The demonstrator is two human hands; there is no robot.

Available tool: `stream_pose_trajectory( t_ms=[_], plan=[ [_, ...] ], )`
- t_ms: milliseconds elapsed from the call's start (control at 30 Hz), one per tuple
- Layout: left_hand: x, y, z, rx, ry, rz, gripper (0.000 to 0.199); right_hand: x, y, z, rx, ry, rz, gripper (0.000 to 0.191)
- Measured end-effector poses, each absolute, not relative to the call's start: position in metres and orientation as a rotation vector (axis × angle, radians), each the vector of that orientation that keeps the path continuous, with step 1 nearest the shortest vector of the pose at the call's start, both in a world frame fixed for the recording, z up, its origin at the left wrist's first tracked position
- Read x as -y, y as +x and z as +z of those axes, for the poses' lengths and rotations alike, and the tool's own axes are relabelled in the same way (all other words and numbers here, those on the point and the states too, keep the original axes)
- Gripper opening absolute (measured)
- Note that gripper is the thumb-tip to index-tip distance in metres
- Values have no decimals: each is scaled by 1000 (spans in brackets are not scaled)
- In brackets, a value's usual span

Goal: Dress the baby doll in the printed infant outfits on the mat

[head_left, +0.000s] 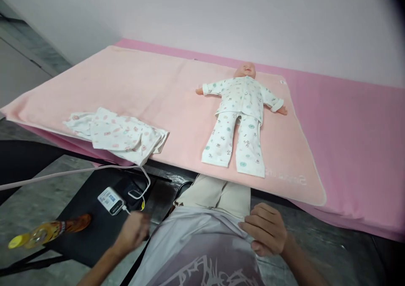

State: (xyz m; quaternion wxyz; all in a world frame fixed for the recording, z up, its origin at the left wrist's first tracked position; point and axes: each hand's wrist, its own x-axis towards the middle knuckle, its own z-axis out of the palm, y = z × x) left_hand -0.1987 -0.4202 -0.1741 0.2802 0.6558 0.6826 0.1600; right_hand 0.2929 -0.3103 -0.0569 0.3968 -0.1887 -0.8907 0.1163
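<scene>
Left hand curled into a loose fist, motion-blurred, over the chair's side of the lap; cannot tell if it grips anything. Right hand half curled, fingers bent, thumb under, tips right at the shirt; cannot tell if they touch or pinch it. Hands well apart, one each side of the body, both below the table edge.

White wall at back. Deep pink cover over the table, showing most at right. Paler pink mat on top, lettering near its front right corner. Shirt is light with a greyish front and white print, over cream trousers, the knees partly under the table edge. Black chair at left, below the table.

Doll on the mat, right of centre, on its back, head toward the wall, arms spread, legs apart; patterned white top and bottoms, bottoms' ends near the front edge. Clothes, white with pinkish print, heaped at the mat's front edge, left.

On the seat: bottle, yellow cap; white power bank, near left hand, lead plugged in. Pale cable loops above it.
</scene>
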Motion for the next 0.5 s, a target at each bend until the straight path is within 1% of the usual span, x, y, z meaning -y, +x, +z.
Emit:
stream_pose_trajectory(
  t_ms=[67,133,200,267,367,500],
  plan=[
    [430,-263,-192,-2399,1495,542,29,327,278,-84,2238,-564,472,34],
    [416,-313,-197,-2661,1285,413,39,333,261,-102,2224,-685,625,30],
    [389,-345,-199,-2738,981,266,47,334,244,-114,2197,-783,742,27],
    [363,-363,-201,-2731,832,202,52,334,232,-123,2144,-845,837,27],
    [337,-375,-210,-2690,766,166,57,336,223,-133,2077,-885,946,28],
    [325,-376,-223,-2682,729,152,61,336,220,-144,2016,-920,1053,32]
  ],
)
